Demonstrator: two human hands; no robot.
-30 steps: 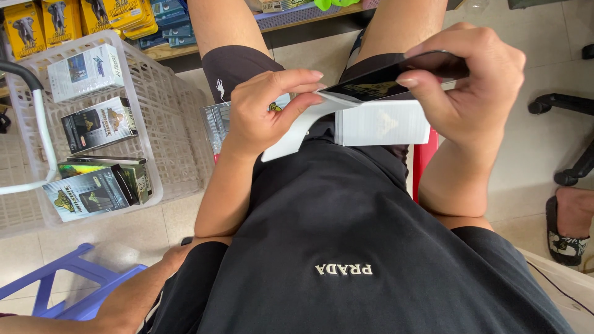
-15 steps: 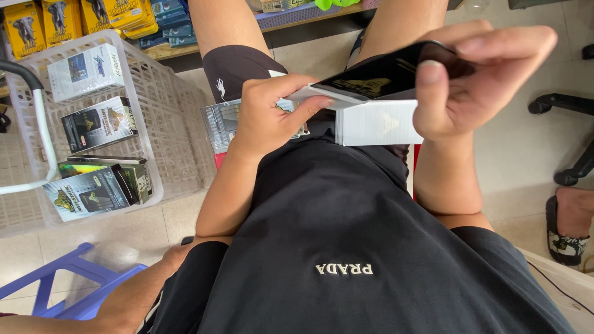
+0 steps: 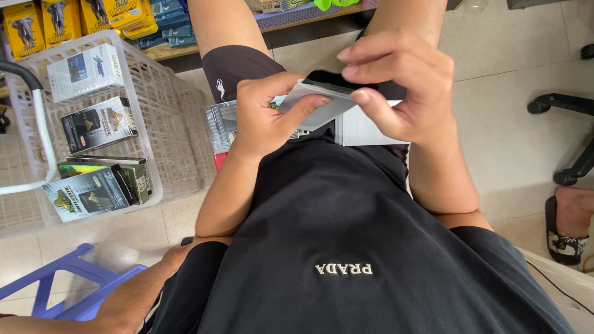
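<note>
I sit looking down at my lap over a black shirt. Both hands hold a small flat carton (image 3: 322,102), grey-white on its near face and black along its top edge. My left hand (image 3: 266,117) grips its left side with the thumb across the front. Above and to the right, my right hand (image 3: 402,86) pinches the carton's upper right end with fingertips and thumb. Under the hands, more small boxes lie on my lap: a silvery one (image 3: 219,124) at the left and a white one (image 3: 365,130) at the right.
A white plastic basket (image 3: 179,136) stands on the tiled floor at left, holding several small boxes (image 3: 99,124). Yellow packs (image 3: 59,18) sit on a low shelf behind. A blue plastic stool (image 3: 68,291) is at bottom left. Another person's sandalled foot (image 3: 569,222) and a chair base (image 3: 569,117) are at right.
My right hand has swung down and left over the carton's top end. The carton has turned from showing its black face to showing its grey-white face. My left hand kept its grip.
</note>
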